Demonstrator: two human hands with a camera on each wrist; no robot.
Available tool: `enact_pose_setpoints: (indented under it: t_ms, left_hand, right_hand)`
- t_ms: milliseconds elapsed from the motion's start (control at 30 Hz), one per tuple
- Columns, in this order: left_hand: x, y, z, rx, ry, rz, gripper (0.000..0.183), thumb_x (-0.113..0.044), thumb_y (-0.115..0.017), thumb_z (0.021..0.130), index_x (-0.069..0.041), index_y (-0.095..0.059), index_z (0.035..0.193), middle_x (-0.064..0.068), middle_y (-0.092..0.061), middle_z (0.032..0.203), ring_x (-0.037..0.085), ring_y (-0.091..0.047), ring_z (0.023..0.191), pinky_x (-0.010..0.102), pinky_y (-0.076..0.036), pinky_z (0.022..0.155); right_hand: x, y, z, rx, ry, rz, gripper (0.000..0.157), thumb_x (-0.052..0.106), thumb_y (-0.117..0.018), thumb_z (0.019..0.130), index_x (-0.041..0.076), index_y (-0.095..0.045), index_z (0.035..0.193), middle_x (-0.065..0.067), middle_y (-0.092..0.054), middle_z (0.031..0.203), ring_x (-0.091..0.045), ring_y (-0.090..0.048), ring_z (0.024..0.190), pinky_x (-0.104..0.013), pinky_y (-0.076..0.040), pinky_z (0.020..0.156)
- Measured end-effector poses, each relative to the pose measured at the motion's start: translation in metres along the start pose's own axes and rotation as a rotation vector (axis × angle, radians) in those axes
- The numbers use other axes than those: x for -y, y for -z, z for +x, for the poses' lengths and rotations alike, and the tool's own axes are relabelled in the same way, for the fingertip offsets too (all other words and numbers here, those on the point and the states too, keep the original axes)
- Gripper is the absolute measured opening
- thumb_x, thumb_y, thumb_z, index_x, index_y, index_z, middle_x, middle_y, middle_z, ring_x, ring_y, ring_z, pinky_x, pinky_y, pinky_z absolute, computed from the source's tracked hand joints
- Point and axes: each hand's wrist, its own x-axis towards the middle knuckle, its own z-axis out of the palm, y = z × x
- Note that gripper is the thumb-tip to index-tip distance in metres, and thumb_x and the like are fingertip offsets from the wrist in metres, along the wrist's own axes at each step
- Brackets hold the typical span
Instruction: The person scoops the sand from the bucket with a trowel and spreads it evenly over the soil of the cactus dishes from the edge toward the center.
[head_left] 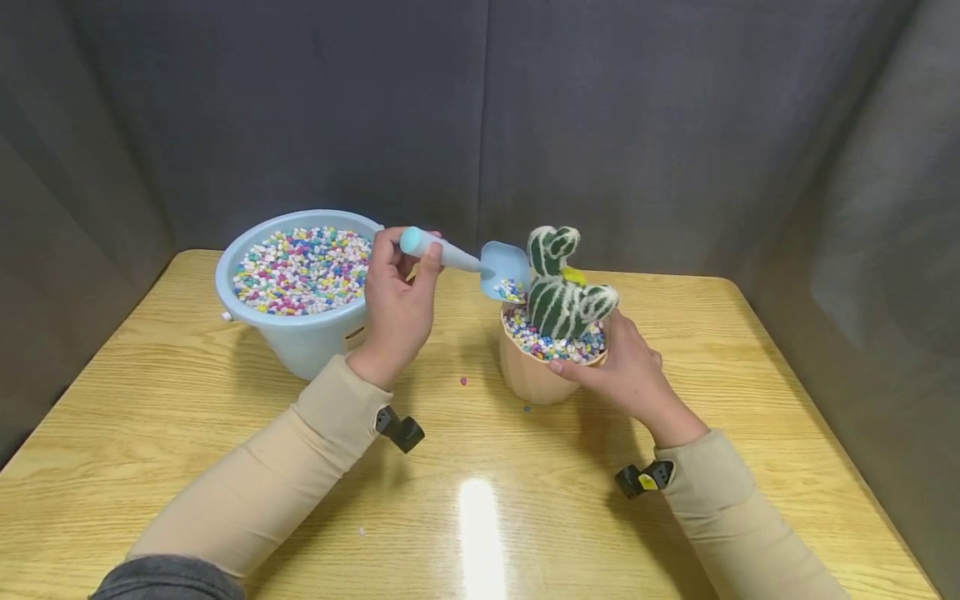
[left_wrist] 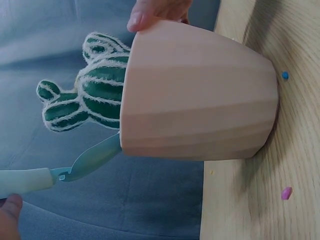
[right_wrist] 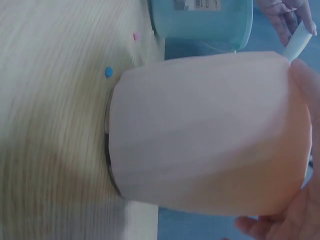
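My left hand grips the pale handle of a light blue toy shovel. Some colored pebbles lie on its blade, which tilts down at the left rim of a peach flower pot. In the left wrist view the shovel meets the pot's rim. A green cactus with white fuzzy stripes stands in the pot, among colored pebbles. My right hand holds the pot by its right rim, the thumb at the front. In the right wrist view the pot hides most of the cactus.
A light blue bucket full of colored pebbles stands left on the wooden table. A pink pebble and a blue pebble lie near the pot. Grey cloth hangs behind the table.
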Motion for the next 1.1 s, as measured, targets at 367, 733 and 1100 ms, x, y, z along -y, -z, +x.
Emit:
enact_pose_setpoints:
  t_ms: [367,733,1100]
  left_hand:
    - [-0.001,-0.002,0.001,0.038,-0.066,0.066,0.023,0.001,-0.061,0.102,0.008,-0.047,0.119,0.024,-0.061,0.121,0.035,-0.063,0.121,0.041,-0.054,0.103]
    - [0.007,-0.002,-0.001,0.134,-0.286,0.127,0.024,0.006,-0.06,0.101,0.007,-0.047,0.121,0.026,-0.061,0.121,0.04,-0.065,0.114,0.043,-0.057,0.1]
    - [0.011,-0.004,-0.004,0.166,-0.381,0.116,0.032,0.015,-0.062,0.095,0.008,-0.045,0.122,0.03,-0.061,0.121,0.045,-0.065,0.109,0.039,-0.057,0.099]
  right_hand:
    - [-0.012,0.014,0.012,0.104,0.085,0.051,0.071,0.039,-0.086,0.082,0.003,-0.053,0.133,-0.019,-0.059,0.136,-0.039,-0.048,0.132,-0.074,-0.028,0.1]
    - [-0.017,0.018,0.015,0.171,0.087,0.063,0.079,0.038,-0.084,0.085,0.001,-0.045,0.142,-0.024,-0.045,0.149,-0.044,-0.037,0.142,-0.077,-0.021,0.109]
    - [-0.016,0.017,0.014,0.18,0.081,0.061,0.08,0.038,-0.083,0.085,0.004,-0.043,0.146,-0.023,-0.04,0.155,-0.044,-0.032,0.145,-0.078,-0.019,0.109]
